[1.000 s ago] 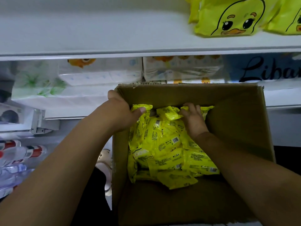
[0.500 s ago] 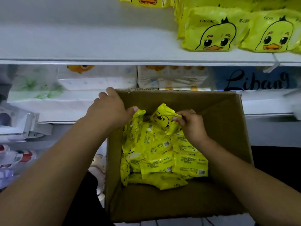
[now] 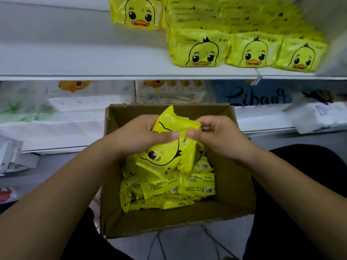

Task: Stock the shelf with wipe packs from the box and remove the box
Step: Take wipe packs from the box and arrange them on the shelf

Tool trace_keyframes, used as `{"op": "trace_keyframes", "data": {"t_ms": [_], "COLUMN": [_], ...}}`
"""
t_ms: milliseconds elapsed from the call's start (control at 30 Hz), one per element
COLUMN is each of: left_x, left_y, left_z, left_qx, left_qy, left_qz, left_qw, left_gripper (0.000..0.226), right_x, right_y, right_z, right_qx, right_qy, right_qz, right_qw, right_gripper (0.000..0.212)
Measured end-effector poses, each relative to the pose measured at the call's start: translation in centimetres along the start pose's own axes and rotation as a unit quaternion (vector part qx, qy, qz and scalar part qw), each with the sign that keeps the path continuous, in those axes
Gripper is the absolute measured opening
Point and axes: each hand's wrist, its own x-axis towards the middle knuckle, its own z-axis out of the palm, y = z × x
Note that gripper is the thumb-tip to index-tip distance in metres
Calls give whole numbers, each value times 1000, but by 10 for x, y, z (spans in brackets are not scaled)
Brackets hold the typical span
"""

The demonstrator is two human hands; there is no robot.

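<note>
- The left grip [image 3: 139, 136] let go of the box [image 3: 236, 184] edge at 10 o'clock and now holds the wipe packs [image 3: 165, 154] too.
- The right grip [image 3: 217, 136] pulled those packs up off the pile [image 3: 187, 188], toward 12 o'clock.
- More of the top shelf [image 3: 75, 59] shows now, at 12 o'clock.

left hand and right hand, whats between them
In the head view, a bundle of yellow duck wipe packs fills the gap between left hand and right hand; both grip it over the box.
</note>
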Motion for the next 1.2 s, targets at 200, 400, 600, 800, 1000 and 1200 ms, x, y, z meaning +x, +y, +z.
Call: {"op": "trace_keyframes", "data": {"t_ms": [200,400,600,800,1000,1200], "left_x": [-2,5,16,37,41,30], "left_y": [1,2,24,16,17,15], "left_z": [7,-16,-9,-4,5,-6], "left_qx": [-134,104,100,253,101,-106], "left_qy": [149,302,180,73,81,191], "left_qz": [-44,11,43,52,44,-7], "left_qw": [979,948,978,963,991,976], "left_gripper": [34,66,38,57,39,55], "right_x": [17,46,61,63,67,74], "right_y": [-13,-20,-26,-26,-27,-19], "right_z": [-19,-21,-24,-20,-20,-24], "right_qx": [88,117,228,230,188,-12], "right_qy": [98,166,178,157,157,290], "right_qz": [23,16,68,86,41,0], "right_qw": [991,979,955,957,969,957], "right_gripper": [9,8,9,10,10,29]}}
